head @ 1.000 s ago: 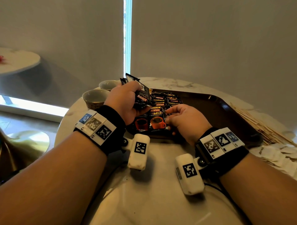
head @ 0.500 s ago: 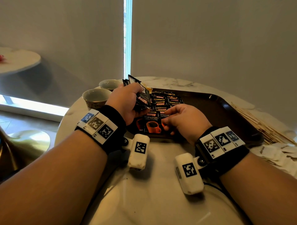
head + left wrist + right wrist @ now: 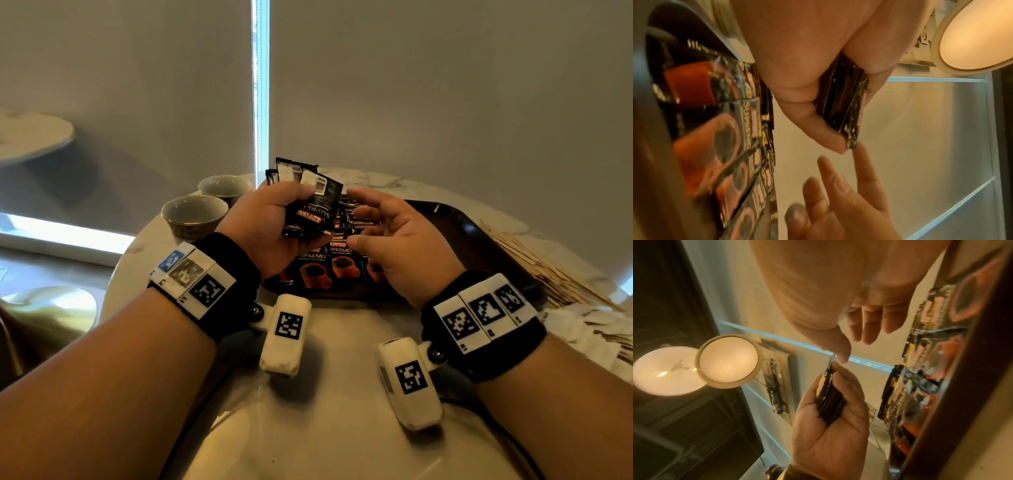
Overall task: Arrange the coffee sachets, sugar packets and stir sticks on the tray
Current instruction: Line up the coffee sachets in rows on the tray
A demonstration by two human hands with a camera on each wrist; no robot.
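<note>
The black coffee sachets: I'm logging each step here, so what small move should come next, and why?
Probably the right hand, open and empty, pinches the front sachet from the stack of black coffee sachets gripped in the left hand, then lays it on the dark brown tray, beside the black sachets already lined up there.

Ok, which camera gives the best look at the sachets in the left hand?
The head view: the held sachets face the camera in the left hand, with printing and barcodes legible. The left wrist view shows only the stack's edges between thumb and fingers; the right wrist view shows the same dark edges, smaller.
</note>
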